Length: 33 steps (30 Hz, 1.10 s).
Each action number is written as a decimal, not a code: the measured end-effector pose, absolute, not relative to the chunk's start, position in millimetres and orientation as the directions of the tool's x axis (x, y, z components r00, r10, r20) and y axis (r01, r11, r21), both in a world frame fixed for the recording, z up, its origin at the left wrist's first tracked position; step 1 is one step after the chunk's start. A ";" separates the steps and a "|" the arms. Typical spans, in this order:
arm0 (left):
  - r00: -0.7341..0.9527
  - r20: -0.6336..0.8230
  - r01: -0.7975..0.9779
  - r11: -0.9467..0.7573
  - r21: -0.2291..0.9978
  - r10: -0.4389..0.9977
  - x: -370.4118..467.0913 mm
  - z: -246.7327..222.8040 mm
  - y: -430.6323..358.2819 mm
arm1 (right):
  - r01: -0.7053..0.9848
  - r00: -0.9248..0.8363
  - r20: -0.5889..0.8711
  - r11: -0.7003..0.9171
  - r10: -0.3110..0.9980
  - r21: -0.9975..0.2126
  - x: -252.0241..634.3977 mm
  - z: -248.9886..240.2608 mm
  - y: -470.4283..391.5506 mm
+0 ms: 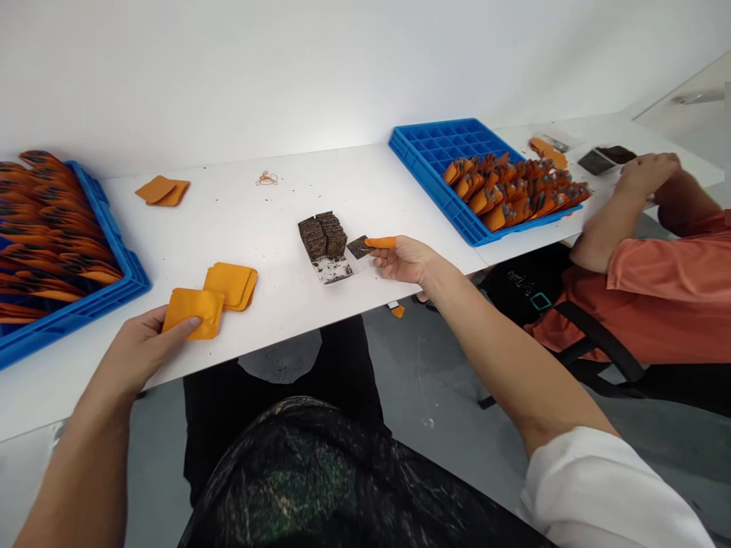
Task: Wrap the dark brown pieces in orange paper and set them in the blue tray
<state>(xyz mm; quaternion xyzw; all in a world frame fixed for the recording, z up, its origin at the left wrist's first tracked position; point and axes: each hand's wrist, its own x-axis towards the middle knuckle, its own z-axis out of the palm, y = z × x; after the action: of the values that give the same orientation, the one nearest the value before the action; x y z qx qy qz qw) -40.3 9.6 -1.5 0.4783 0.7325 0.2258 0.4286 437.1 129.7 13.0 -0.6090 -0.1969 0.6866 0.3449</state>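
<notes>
My left hand grips a flat orange pouch between thumb and fingers, over the table's front edge. Just beside it lies a small stack of like pouches. My right hand, with an orange cover on one finger, pinches a thin dark brown square piece by its edge. Left of that piece stand two rows of similar dark squares, packed upright. Dark crumbs lie on a white sheet in front of the rows.
A blue crate full of orange pouches stands at the left. Two pouches and some rubber bands lie farther back. At the right, a divided blue tray is partly filled with pouches. Beyond it sits a co-worker in an orange sleeve.
</notes>
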 end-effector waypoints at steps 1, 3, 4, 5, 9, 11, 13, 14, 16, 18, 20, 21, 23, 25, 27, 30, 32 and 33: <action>-0.178 -0.408 0.486 0.440 0.755 0.896 -40.4 -2.4 9.5 | -0.229 -0.029 -0.701 -0.688 0.712 -0.689 437.3 13.1 129.4; -0.194 -0.396 0.443 0.440 0.781 0.897 -40.6 -4.7 9.9 | -0.215 -0.045 -0.702 -0.693 0.710 -0.688 437.3 13.1 128.7; -0.203 -0.390 0.422 0.440 0.793 0.898 -40.8 -6.0 10.4 | -0.206 -0.052 -0.703 -0.696 0.709 -0.687 437.1 12.9 128.5; -0.212 -0.383 0.405 0.438 0.803 0.899 -40.9 -7.3 10.9 | -0.198 -0.057 -0.704 -0.699 0.708 -0.687 436.8 12.6 128.4; -0.213 -0.345 0.329 0.400 0.856 0.914 -42.0 -11.1 11.8 | -0.183 -0.056 -0.703 -0.699 0.709 -0.691 436.4 12.2 129.6; -0.207 -0.318 0.273 0.366 0.890 0.925 -42.0 -11.5 10.1 | -0.197 -0.045 -0.688 -0.682 0.724 -0.704 438.5 15.2 128.9; -0.234 -0.285 0.221 0.337 0.915 0.929 -40.4 -10.3 6.2 | -0.223 -0.036 -0.659 -0.649 0.751 -0.728 441.7 21.7 124.3; -0.255 -0.260 0.207 0.316 0.926 0.931 -38.6 -9.2 3.6 | -0.243 -0.032 -0.634 -0.622 0.772 -0.745 442.9 26.2 120.0; -0.275 -0.190 0.196 0.248 0.949 0.943 -32.5 -6.2 -2.6 | -0.299 -0.031 -0.561 -0.543 0.828 -0.785 442.6 36.5 106.9; -0.257 -0.096 0.182 0.145 0.973 0.962 -23.3 -3.0 -8.7 | -0.377 -0.044 -0.454 -0.436 0.890 -0.817 435.4 46.3 89.0; -0.241 0.016 0.176 0.028 0.984 0.970 -12.2 0.0 -14.0 | -0.424 -0.096 -0.380 -0.383 0.920 -0.821 418.8 53.5 68.2; -0.234 0.067 0.185 -0.023 0.983 0.970 -6.5 1.5 -16.3 | -0.435 -0.117 -0.357 -0.371 0.927 -0.821 407.0 55.8 57.5; -0.216 0.150 0.219 -0.101 0.970 0.965 4.5 4.6 -20.7 | -0.452 -0.148 -0.330 -0.361 0.932 -0.816 378.1 58.1 37.0; -0.192 0.188 0.243 -0.139 0.960 0.963 13.6 7.7 -25.3 | -0.469 -0.169 -0.313 -0.356 0.934 -0.808 346.7 57.9 19.8; -0.199 0.209 0.237 -0.160 0.958 0.958 19.8 9.7 -29.8 | -0.477 -0.221 -0.298 -0.369 0.929 -0.797 317.7 56.2 7.0; -0.207 0.193 0.159 -0.161 0.974 0.959 23.8 9.4 -34.9 | -0.481 -0.371 -0.243 -0.410 0.896 -0.775 283.8 50.8 -4.4; -0.163 0.158 0.090 -0.145 0.985 0.974 24.4 8.1 -37.2 | -0.497 -0.462 -0.187 -0.428 0.867 -0.755 267.6 44.2 -8.1; -0.130 0.146 0.066 -0.138 0.988 0.981 24.3 7.6 -38.2 | -0.508 -0.495 -0.164 -0.437 0.853 -0.742 261.2 40.0 -9.1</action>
<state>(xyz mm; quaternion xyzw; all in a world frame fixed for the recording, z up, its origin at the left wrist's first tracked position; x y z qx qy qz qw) 24.3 -38.2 7.6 0.5135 0.5095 0.5528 0.4138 261.2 -9.1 40.0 -0.2707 -0.3193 0.8033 0.4236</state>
